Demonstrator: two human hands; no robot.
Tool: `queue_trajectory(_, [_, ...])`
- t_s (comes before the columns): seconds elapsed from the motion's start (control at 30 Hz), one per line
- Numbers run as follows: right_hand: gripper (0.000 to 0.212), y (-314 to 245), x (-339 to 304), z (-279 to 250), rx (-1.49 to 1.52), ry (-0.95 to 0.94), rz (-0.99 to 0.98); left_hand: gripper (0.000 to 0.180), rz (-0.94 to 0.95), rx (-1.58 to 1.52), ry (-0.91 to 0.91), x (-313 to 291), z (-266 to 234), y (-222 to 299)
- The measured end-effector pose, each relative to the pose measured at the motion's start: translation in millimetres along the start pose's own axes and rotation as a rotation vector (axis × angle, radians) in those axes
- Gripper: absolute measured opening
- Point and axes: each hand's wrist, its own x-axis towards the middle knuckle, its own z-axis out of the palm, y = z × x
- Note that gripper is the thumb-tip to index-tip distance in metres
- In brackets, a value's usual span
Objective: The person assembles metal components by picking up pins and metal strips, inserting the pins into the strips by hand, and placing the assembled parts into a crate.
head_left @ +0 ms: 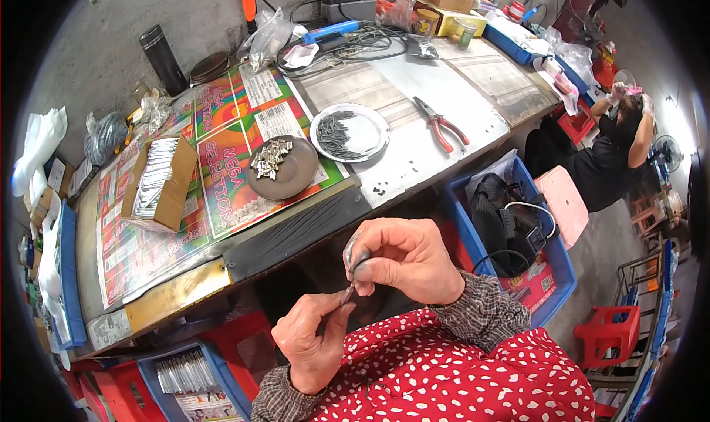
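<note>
Above my lap, my left hand (pixel 314 341) pinches a small, slender piece (pixel 346 295) that looks pale and shiny. My right hand (pixel 403 263) meets its upper end, thumb and forefinger pressed together; their tips look dark. What sits between those right fingertips is mostly hidden. On the bench beyond, a brown round dish (pixel 297 176) bears a heap of small brass-coloured metal pieces (pixel 271 158). A white plate (pixel 373 132) beside it holds many thin dark pieces (pixel 336 135). Pliers (pixel 441 126) with red handles lie to the right, jaws slightly apart.
A cardboard box (pixel 183 181) of slim pale sticks stands on the bench's left. Blue bins sit at lower left (pixel 240 400) and right (pixel 566 274), the latter with a black bag (pixel 492 207). Cables (pixel 370 43) lie at the back. Another person (pixel 617 148) sits far right.
</note>
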Motion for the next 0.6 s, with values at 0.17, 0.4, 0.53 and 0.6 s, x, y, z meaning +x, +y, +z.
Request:
queue_trajectory(0.17, [0.004, 1, 3, 2, -0.143, -0.007, -0.082, 0.016, 0.006, 0.018, 0.048, 1, 4, -2])
queue_trajectory(0.4, [0.006, 7, 5, 0, -0.142, 0.022, -0.048, 0.014, -0.001, 0.024, 0.05, 5, 1, -6])
queue_trajectory(0.53, [0.006, 6, 6, -4, -0.226, 0.01, -0.044, 0.013, -0.023, 0.001, 0.04, 5, 1, -9])
queue_trajectory(0.6, [0.006, 6, 9, -6, -0.408, -0.032, -0.115, 0.013, -0.015, 0.01, 0.051, 5, 1, -11])
